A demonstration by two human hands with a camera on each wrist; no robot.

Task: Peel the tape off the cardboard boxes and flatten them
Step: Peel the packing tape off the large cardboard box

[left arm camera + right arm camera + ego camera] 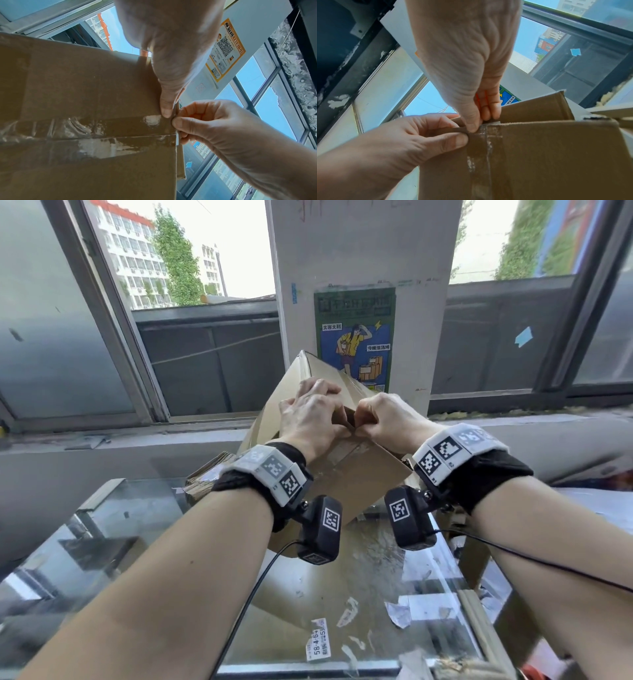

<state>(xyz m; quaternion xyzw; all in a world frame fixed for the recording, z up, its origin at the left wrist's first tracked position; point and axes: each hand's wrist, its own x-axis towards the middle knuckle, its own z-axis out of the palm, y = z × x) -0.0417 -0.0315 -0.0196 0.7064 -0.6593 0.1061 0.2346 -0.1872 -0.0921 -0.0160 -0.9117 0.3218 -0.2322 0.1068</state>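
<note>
Cardboard box (346,474) sits tilted on the glass tabletop (370,577); my left hand (310,419) clamps its top edge while my right hand (385,419) pinches the clear tape (106,125) end there. That brittle tape could shred, or rip the cardboard's surface, if I yank

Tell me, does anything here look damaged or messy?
Yes. The tape on the cardboard box is wrinkled, with whitish torn patches. Torn scraps of tape and label litter the glass tabletop. Both the left hand and right hand pinch at the box edge.
</note>
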